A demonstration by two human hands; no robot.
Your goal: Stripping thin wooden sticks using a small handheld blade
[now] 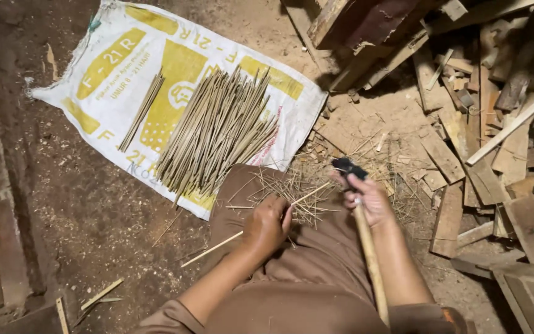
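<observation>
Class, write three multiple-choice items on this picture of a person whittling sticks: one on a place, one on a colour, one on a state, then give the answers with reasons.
1. Where does the big pile of thin sticks lie?
A. on the sack
B. on the wood scraps
C. in a basket

2. What colours is the sack?
A. blue and red
B. white and yellow
C. all black

3. How is the left hand?
A. open and flat
B. resting on the ground
C. closed on a thin stick

Answers: 1 A, the pile rests on the spread sack. 2 B, white cloth with yellow patches. 3 C, its fingers wrap the thin stick, while the right hand grips a long-handled knife.
</observation>
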